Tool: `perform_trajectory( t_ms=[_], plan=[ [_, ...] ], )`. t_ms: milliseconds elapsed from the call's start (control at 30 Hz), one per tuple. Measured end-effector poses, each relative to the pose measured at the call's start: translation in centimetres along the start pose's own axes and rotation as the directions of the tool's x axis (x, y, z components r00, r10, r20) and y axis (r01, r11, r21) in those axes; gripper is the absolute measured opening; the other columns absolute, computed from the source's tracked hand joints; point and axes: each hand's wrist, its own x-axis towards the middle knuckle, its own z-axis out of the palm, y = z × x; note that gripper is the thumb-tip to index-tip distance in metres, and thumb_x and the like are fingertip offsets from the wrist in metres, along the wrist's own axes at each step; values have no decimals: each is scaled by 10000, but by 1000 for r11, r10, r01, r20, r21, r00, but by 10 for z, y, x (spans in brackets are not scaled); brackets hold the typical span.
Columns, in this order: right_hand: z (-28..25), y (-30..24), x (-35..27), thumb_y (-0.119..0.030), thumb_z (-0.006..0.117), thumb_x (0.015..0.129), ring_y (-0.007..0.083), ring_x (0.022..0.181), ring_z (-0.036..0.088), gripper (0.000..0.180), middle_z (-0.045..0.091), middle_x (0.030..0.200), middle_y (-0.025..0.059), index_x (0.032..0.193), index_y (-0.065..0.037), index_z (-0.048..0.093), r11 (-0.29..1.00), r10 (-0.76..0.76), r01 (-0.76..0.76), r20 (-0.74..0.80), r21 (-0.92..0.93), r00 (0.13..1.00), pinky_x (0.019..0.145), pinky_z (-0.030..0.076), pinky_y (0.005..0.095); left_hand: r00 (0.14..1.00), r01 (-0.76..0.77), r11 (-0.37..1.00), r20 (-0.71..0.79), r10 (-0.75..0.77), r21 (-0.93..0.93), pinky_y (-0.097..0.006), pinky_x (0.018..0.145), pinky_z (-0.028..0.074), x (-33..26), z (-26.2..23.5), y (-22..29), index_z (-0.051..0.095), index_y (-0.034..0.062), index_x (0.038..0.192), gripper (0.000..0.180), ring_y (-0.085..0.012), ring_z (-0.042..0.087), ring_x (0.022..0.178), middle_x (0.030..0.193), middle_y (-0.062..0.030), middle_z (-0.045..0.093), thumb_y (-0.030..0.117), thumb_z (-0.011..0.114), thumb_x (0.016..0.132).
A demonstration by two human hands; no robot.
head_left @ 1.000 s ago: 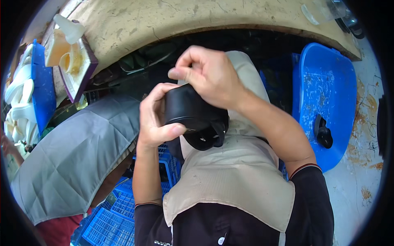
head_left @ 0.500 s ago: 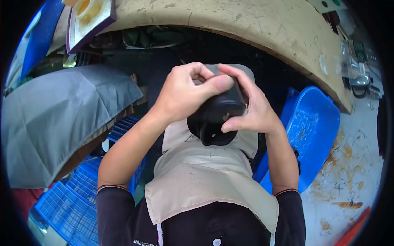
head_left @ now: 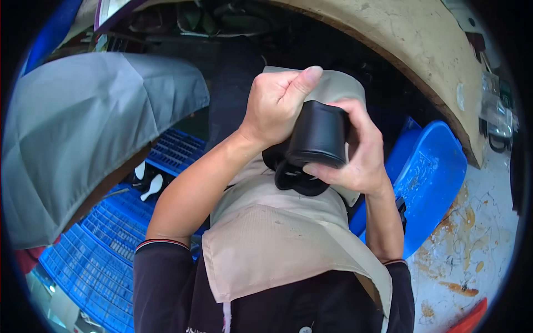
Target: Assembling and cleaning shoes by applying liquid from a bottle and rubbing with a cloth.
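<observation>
A black rounded leather piece (head_left: 317, 140) is held up in front of me over a beige cloth apron (head_left: 277, 238). My left hand (head_left: 277, 102) grips its upper left side, thumb pressed along the top edge. My right hand (head_left: 355, 150) wraps around its right side and bottom, fingers curled under. A black loop or strap (head_left: 294, 180) hangs below the piece, partly hidden by my hands.
A grey quilted sheet (head_left: 83, 127) drapes at the left over blue plastic crates (head_left: 105, 244). A blue plastic seat (head_left: 433, 177) is at the right on a stained pale floor (head_left: 483, 233). A curved beige tabletop (head_left: 411, 50) arcs across the top.
The view has swung left and closer. My left hand shifted to the top of the black piece, thumb now over its edge, and my right hand slid down around its lower right.
</observation>
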Motion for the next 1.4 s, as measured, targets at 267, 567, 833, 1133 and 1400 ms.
perform_trajectory(
  t_ms=[267, 567, 833, 1133, 1400],
  plan=[
    [-24, 6, 39, -106, 906, 578, 200, 1045, 608, 780, 670, 1174, 76, 1288, -27, 592, 896, 13, -73, 139, 439, 990, 958, 485, 341, 745, -660, 701, 363, 561, 271, -337, 739, 478, 31, -11, 76, 662, 5, 1055, 274, -217, 565, 759, 937, -97, 659, 255, 640, 947],
    [-35, 22, 35, -42, 838, 605, 186, 1019, 606, 632, 687, 1159, 78, 1208, -15, 650, 854, -124, -32, 263, 519, 957, 942, 490, 316, 551, -801, 492, 742, 381, 342, -394, 907, 509, 29, 13, 100, 662, -3, 1189, 404, -310, 640, 876, 1069, -143, 707, 225, 645, 856],
    [-42, 84, 15, -10, 781, 655, 134, 849, 619, 371, 719, 964, 30, 1020, -19, 714, 806, -119, -50, 245, 590, 962, 815, 521, 259, 514, -835, 409, 788, 338, 369, -390, 882, 513, 18, 64, 64, 680, 4, 1068, 291, -302, 642, 842, 968, -139, 705, 95, 648, 793],
    [-47, 71, -5, -24, 795, 679, 122, 864, 605, 394, 707, 943, 25, 1066, -27, 722, 690, -76, -146, 272, 709, 959, 840, 508, 249, 496, -856, 360, 786, 369, 371, -395, 877, 511, 8, 79, 93, 702, 25, 1039, 295, -295, 645, 785, 893, -122, 712, 55, 651, 750],
    [-87, 68, -60, -347, 737, 926, 271, 1337, 508, 816, 522, 1462, 175, 1581, -84, 328, 484, -17, 103, -108, 869, 994, 1100, 406, 419, 853, -457, 654, 88, 515, 603, -338, 911, 503, 11, 51, 204, 711, 10, 1103, 333, -231, 644, 911, 1053, -137, 728, 147, 506, 879]
  ],
)
